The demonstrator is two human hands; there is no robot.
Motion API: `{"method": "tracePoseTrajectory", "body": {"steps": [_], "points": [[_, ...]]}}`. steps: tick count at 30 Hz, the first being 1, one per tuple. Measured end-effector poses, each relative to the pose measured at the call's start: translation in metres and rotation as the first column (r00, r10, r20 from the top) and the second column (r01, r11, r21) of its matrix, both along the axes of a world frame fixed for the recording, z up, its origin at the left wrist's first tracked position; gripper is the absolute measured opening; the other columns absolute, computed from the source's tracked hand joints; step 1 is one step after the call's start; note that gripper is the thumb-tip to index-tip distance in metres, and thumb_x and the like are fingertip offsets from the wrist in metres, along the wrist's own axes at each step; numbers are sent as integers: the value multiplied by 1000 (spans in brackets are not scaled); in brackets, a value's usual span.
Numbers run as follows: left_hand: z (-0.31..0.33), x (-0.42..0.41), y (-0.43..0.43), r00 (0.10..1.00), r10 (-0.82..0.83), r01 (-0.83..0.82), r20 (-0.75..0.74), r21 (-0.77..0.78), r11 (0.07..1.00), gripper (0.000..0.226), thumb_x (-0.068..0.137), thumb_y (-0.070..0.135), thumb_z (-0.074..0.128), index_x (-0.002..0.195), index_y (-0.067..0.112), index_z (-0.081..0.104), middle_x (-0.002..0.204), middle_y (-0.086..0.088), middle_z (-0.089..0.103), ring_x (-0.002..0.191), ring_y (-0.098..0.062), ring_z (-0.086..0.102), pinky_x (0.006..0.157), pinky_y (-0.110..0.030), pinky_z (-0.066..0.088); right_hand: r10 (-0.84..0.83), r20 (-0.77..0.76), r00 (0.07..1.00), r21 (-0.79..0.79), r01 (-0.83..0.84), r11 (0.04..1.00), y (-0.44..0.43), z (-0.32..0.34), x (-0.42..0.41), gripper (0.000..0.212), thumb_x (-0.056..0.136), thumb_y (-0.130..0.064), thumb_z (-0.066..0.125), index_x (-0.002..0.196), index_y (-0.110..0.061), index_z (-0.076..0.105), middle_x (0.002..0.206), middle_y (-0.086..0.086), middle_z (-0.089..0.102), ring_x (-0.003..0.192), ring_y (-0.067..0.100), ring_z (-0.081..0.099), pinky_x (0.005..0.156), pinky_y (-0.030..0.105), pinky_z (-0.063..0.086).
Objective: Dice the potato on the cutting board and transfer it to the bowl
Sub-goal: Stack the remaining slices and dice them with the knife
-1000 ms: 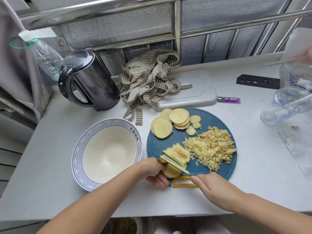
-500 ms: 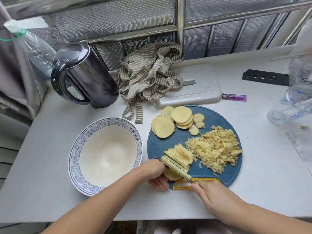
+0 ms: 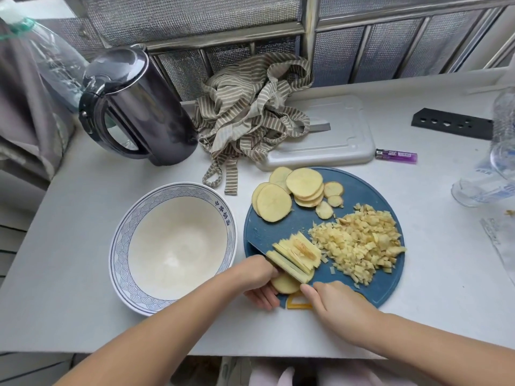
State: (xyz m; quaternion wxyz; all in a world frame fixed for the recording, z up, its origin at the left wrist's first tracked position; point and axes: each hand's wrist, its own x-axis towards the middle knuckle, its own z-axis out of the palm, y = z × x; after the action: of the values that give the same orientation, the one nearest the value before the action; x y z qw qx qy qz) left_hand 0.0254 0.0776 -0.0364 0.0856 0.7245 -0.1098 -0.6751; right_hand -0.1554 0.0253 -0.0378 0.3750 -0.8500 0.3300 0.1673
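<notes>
A round blue cutting board [image 3: 359, 190] carries potato slices [image 3: 289, 192] at its far side and a heap of diced potato [image 3: 359, 243] on its right. Near its front edge lies a stack of potato slices cut into strips [image 3: 299, 253]. My left hand [image 3: 257, 280] curls over the near end of that stack and holds it down. My right hand [image 3: 337, 307] grips the knife [image 3: 281, 266], whose blade lies across the stack, its handle hidden in my fist. The white bowl with a blue rim [image 3: 172, 246] stands left of the board, with nothing in it.
A dark electric kettle [image 3: 133, 107] stands at the back left, a striped cloth [image 3: 250, 107] beside it on a white plastic board [image 3: 340, 137]. A purple lighter [image 3: 395, 156] lies behind the blue board. Clear bottles [image 3: 496, 162] lie at the right edge.
The knife blade has shifted left along the strip stack, towards my left hand. The camera has moved slightly closer and lower. The piles have not moved.
</notes>
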Motion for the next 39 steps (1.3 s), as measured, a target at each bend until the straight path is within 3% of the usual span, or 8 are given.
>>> {"method": "tracePoseTrajectory", "body": {"steps": [3, 7, 14, 19, 26, 31, 34, 39], "points": [[0, 2, 1, 999, -30, 30, -28, -6, 1000, 42, 106, 26, 27, 73, 6, 43, 47, -8, 53, 38, -17, 48, 42, -20, 38, -9, 1, 1000, 34, 9, 999, -3, -2, 2, 52, 101, -52, 19, 72, -18, 45, 69, 0, 50, 72, 23, 53, 73, 38, 42], [-3, 2, 2, 997, -64, 65, 32, -36, 997, 46, 106, 32, 31, 83, -2, 52, 51, -9, 64, 48, -19, 60, 48, -21, 49, -74, 48, 996, 171, 65, 983, -18, 5, -1, 49, 102, -47, 23, 67, -15, 33, 63, 2, 36, 57, 13, 34, 57, 28, 27], [5, 2, 3, 999, -35, 37, 25, -60, 998, 41, 106, 31, 31, 104, -6, 49, 58, -8, 69, 50, -18, 63, 49, -22, 52, -99, 69, 993, 201, 83, 976, -18, 11, -8, 51, 100, -51, 25, 68, -14, 36, 63, 2, 36, 57, 11, 33, 59, 30, 27], [8, 2, 5, 998, -54, 56, 30, -75, 996, 45, 107, 30, 28, 92, -4, 53, 57, -5, 69, 51, -16, 65, 55, -25, 54, -75, 93, 993, 187, 57, 981, -13, 25, -17, 50, 102, -48, 24, 69, -12, 38, 61, 1, 37, 52, 8, 31, 54, 21, 28], [14, 0, 6, 998, -66, 67, 15, -78, 995, 40, 106, 20, 25, 86, 0, 53, 55, -3, 68, 48, -14, 65, 52, -22, 52, -6, 104, 995, 116, -6, 993, -6, 24, -23, 52, 101, -49, 22, 66, -14, 35, 62, 0, 36, 55, 10, 30, 56, 26, 26], [12, 0, 7, 997, -77, 78, 17, -83, 993, 39, 105, 17, 26, 83, 0, 54, 57, -3, 69, 47, -13, 65, 53, -22, 52, 33, 86, 996, 63, -38, 997, -4, 22, -23, 50, 99, -52, 18, 67, -20, 39, 65, -1, 43, 60, 13, 38, 68, 35, 37], [13, -1, 7, 997, -77, 79, 29, -92, 993, 38, 105, 17, 26, 84, 1, 53, 66, -7, 72, 47, -12, 64, 54, -22, 52, 35, 68, 997, 43, -38, 998, -1, 19, -24, 46, 99, -53, 17, 70, -26, 40, 71, -2, 49, 70, 20, 47, 74, 38, 41], [12, 0, 8, 995, -98, 101, 33, -123, 987, 39, 106, 17, 24, 83, 0, 51, 115, -30, 63, 48, -12, 63, 52, -20, 51, 15, 92, 996, 64, -21, 998, 0, 18, -21, 49, 94, -58, 12, 70, -26, 41, 70, -3, 49, 73, 22, 51, 75, 38, 42]]}}
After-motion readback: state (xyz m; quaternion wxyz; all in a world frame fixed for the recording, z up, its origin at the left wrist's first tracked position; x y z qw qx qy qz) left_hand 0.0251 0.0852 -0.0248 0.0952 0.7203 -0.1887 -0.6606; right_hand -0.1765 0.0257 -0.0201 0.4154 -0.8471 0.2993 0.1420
